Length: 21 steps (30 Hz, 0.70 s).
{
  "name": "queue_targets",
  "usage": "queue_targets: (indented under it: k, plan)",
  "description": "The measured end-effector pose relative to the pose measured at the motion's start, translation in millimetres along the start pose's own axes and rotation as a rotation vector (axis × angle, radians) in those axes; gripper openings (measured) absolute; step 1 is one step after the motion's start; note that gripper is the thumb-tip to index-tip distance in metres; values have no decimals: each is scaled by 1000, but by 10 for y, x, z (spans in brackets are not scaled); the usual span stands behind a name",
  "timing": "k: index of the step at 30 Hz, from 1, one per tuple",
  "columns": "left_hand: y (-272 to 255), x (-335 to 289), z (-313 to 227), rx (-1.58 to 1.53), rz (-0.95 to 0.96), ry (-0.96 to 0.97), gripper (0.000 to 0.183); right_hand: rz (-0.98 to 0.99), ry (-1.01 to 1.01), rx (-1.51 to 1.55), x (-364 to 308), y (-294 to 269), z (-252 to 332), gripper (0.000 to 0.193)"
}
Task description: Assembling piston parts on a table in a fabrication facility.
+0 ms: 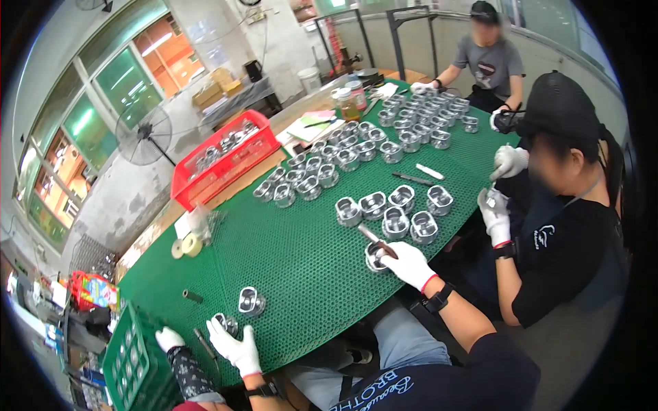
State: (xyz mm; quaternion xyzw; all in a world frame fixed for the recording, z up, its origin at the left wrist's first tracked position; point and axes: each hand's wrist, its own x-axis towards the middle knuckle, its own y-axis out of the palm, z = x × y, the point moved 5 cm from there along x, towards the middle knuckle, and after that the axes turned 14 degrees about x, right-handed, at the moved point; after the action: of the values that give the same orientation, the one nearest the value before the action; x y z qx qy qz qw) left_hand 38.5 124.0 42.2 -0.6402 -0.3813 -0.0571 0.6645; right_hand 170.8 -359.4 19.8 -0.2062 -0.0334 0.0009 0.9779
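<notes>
My left hand (236,348), in a white glove, has its fingers and thumb around a silvery metal piston (226,325) near the front edge of the green mat. Just behind it stands another piston (251,301), apart from my fingers. My right hand (410,266), gloved too, grips a rod-like tool (373,238), grey toward the tip and brown at the grip. Under that tool is a piston (374,257), partly hidden by my fingers; whether the hand touches it I cannot tell. Several upright pistons (395,223) stand close beyond my right hand.
Rows of pistons (348,159) fill the far side of the green-matted table (274,240). A red crate (226,157) of metal parts stands at the back left; tape rolls (191,244) lie nearer. A green crate (130,359) is at left. A co-worker's gloved hand (169,339) is nearby; two people work at right.
</notes>
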Motion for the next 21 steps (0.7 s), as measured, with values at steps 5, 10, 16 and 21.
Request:
queue_targets:
  k: [5, 10, 16, 21]
  plan:
    - [-40, -446, -940, -536, 197, 247, 88, 302, 147, 633, -148, 331, 424, 26]
    - [29, -497, -1467, -930, 386, -139, 69, 613, 319, 951, -560, 1417, 515, 32]
    - [195, -634, -1168, -679, 307, 5, 48, 809, 215, 546, -807, 1623, 761, 41]
    - [265, -629, -1247, -1180, 507, -268, 46, 595, -143, 63, -797, 1107, 681, 37]
